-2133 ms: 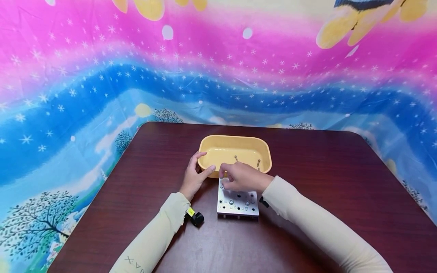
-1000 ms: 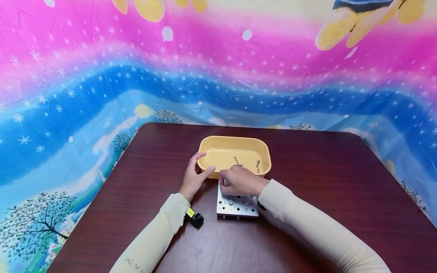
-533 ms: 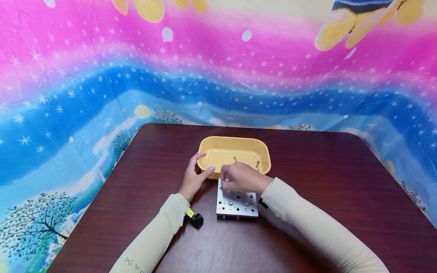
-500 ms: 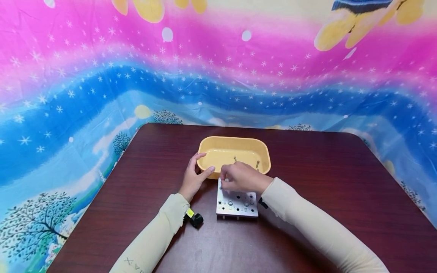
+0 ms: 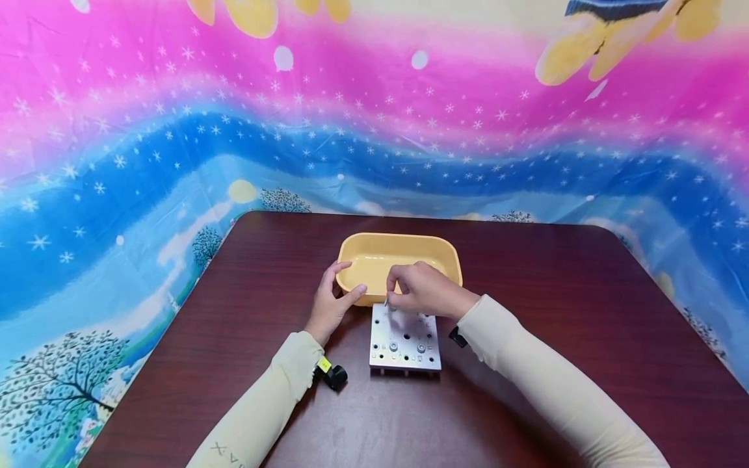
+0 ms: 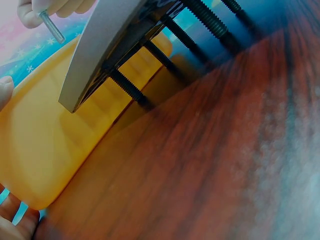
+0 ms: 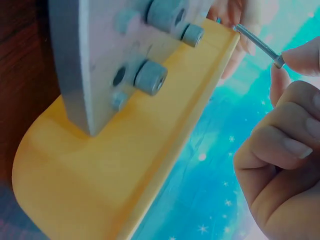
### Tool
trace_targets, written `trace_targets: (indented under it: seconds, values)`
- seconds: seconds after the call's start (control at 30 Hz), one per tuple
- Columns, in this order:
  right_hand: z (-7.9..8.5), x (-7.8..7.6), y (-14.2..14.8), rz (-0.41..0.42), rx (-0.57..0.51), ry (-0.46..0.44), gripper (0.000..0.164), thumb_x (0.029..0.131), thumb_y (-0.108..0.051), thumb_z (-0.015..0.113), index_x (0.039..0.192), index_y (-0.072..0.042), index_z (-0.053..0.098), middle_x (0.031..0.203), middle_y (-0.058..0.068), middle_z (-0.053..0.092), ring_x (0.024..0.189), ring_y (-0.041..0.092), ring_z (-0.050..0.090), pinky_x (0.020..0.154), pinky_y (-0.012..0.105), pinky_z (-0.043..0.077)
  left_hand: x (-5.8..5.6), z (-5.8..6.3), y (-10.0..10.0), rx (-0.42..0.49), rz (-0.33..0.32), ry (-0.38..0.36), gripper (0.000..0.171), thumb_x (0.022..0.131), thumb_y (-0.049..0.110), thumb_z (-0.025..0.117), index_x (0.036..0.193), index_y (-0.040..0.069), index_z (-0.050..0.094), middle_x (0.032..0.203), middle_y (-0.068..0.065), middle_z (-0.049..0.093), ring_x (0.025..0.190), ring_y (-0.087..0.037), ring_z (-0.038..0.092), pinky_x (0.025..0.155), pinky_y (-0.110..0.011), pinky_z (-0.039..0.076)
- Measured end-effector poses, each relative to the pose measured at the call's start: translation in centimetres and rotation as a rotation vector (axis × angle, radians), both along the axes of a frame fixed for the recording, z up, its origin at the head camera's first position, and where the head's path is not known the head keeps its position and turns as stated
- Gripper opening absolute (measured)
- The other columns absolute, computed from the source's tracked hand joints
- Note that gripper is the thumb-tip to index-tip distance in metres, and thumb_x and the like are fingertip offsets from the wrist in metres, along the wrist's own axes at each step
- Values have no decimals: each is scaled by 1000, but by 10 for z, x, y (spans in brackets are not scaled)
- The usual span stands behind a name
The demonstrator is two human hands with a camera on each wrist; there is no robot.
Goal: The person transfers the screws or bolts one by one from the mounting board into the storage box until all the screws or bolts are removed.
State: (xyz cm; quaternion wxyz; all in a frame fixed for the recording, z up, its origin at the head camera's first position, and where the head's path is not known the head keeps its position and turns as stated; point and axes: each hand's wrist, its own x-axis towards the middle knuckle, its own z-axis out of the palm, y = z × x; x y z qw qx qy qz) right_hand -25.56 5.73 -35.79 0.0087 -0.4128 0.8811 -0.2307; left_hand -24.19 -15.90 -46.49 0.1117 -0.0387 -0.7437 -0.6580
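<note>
My right hand (image 5: 430,289) pinches a slim metal bolt (image 7: 259,42) by its head between thumb and index finger, its threaded end pointing away from the fingers. The bolt is above the far edge of a silver metal plate (image 5: 389,333). Socket-head bolts (image 7: 151,77) sit in some of the plate's holes, and their threaded shanks (image 6: 126,85) stick out beneath it. An uncovered dark hole (image 5: 377,322) shows near its far left corner. My left hand (image 5: 329,305) grips the left end of a yellow plastic bin (image 5: 398,243), thumb over the near rim.
The bin stands directly behind the plate; my right hand hides part of its inside. Both rest on a dark reddish-brown table (image 5: 526,292). A patterned cloth (image 5: 374,130) hangs behind the table. A small black camera (image 5: 335,376) is strapped at my left wrist.
My right hand has risen from the plate's far left corner, moving up and slightly right with the bolt, and the hole there now shows. The left hand stays on the bin.
</note>
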Motion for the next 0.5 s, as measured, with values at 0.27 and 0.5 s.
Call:
trace_targets:
  seconds: [0.27,0.5]
  values:
    - [3,-6,10,-49,-27,14,3,81,-15,66,83,-14,63,55,-7,48,47,6,41,48,24,37,-1,-1,0,8,6,28,59,82,31,79,133,19,51,153,-1,30,136,-19,35,109,-38,34]
    - [1,-17,20,-122,-30,-28,5,85,-16,66,85,-13,63,56,-4,49,48,9,41,47,26,36,3,4,0,1,0,14,60,82,31,78,134,19,51,153,-1,29,136,-19,36,108,-34,35]
